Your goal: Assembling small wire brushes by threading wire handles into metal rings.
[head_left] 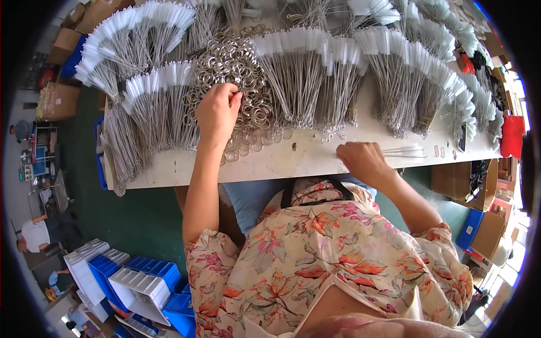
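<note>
On the pile of silvery metal rings (253,93), my left hand (218,112) is closed in a pinch. What sits between its fingertips is too small to make out. Lower and to the right, above the table's front edge, my right hand (363,160) is closed on a few thin wire brushes (406,151). Their pale bristle ends stick out to the right of the hand; their other ends are hidden by the fingers. Bundles of similar brushes, with white bristles and twisted wire stems, stand on both sides of the rings, such as one bundle (293,73) just right of the pile.
More brush bundles (135,34) fill the back and left of the white table (276,160). Loose rings spread toward its front edge. A cardboard box (462,183) stands below the table at right. Blue and white crates (143,287) are stacked at lower left. Other people are far left.
</note>
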A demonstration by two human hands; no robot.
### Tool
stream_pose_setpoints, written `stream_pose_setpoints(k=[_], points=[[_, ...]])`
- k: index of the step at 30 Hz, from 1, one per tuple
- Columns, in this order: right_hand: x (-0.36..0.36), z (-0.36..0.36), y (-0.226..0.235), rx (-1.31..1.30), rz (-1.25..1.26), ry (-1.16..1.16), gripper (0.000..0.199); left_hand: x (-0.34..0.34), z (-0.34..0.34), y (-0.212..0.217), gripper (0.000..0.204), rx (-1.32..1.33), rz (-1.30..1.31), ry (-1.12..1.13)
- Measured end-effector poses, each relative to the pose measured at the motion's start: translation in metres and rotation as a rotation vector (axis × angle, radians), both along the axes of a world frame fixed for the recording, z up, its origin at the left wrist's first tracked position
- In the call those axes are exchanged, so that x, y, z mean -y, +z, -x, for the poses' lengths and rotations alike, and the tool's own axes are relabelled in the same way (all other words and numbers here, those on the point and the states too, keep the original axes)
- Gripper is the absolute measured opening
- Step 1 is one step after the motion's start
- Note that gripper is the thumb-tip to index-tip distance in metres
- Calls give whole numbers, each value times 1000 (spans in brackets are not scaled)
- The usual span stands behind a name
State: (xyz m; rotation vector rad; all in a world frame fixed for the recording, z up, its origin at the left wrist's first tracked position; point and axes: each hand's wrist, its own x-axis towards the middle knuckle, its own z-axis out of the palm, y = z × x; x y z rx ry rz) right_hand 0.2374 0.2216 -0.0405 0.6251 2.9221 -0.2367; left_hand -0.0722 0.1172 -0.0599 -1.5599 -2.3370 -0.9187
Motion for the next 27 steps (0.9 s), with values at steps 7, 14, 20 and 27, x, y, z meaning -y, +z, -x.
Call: stream_pose_setpoints(k=[7, 14, 20, 27], points=[[4, 33, 28, -463, 806, -258, 11, 5, -2, -4, 6, -139, -92, 52], [5, 85, 44, -775, 1025, -175, 14, 14, -45, 37, 5, 814, -288, -17], [11, 102, 60, -745, 1385, -194, 20, 19, -71, 50, 8, 301, -360, -146], [15, 96, 63, -756, 1396, -143, 17, 20, -80, 57, 18, 188, -476, -236]])
